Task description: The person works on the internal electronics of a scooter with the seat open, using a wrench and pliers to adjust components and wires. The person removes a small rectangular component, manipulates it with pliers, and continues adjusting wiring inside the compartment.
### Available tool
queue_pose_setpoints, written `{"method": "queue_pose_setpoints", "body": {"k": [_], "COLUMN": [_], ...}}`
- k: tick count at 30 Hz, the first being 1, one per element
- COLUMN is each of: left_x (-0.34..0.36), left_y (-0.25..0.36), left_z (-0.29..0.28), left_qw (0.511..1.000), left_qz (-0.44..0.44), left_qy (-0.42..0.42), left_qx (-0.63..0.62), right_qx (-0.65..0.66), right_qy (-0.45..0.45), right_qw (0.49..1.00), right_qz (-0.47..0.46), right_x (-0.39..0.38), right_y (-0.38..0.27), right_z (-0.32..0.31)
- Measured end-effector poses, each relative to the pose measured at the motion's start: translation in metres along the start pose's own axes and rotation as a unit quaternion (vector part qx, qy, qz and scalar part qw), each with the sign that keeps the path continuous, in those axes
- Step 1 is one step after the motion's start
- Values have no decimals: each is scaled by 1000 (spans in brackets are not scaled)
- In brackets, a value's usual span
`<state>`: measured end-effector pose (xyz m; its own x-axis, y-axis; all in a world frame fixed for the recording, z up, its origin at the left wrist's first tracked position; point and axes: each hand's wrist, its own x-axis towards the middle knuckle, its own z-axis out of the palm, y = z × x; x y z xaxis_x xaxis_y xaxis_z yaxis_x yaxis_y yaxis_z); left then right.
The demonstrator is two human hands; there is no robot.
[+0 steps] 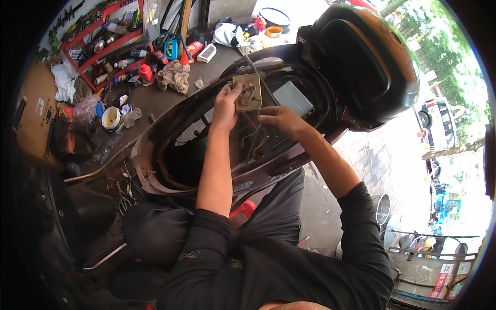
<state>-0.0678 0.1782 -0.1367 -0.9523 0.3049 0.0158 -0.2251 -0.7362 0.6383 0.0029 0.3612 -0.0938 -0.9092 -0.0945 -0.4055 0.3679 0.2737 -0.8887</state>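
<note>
My left hand [226,106] grips a squarish, brass-coloured metal plate [249,82] by its left edge, with the thumb laid on its face. Some small fittings show on the plate, too small to name. Just below its lower right corner is my right hand [284,122], fingers pinched together; what they hold, if anything, is too small to make out. Both hands are above the opened body of a scooter [150,155]. Loose wires [253,142] hang inside the body under my hands. A silver finned metal box [293,98] sits in the body, right of the plate.
A large black top case [367,62] rises at the scooter's rear. Red shelving [77,39] with bottles and cans stands at the far left, near a white bucket [112,119] and a crumpled brown cloth [173,76]. Cut wires [124,188] stick out at the left.
</note>
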Motion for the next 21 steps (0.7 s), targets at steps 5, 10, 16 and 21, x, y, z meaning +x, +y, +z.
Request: {"method": "queue_pose_setpoints", "body": {"k": [5, 10, 16, 21], "left_x": [-4, -11, -16, -13], "left_y": [9, 5, 2, 2], "left_z": [-21, -2, -12, -9], "left_qw": [988, 973, 972, 988], "left_qz": [-80, -75, -73, -66], "left_qy": [-79, -156, -164, -124], "left_qx": [-108, -151, -152, -62], "right_qx": [36, 61, 58, 31], "right_qy": [33, 64, 18, -9], "right_qw": [999, 995, 995, 995], "right_qz": [-15, -43, -83, -97], "right_x": [-7, -11, -16, -17], "right_y": [3, 7, 1, 3], "right_z": [22, 24, 27, 26]}}
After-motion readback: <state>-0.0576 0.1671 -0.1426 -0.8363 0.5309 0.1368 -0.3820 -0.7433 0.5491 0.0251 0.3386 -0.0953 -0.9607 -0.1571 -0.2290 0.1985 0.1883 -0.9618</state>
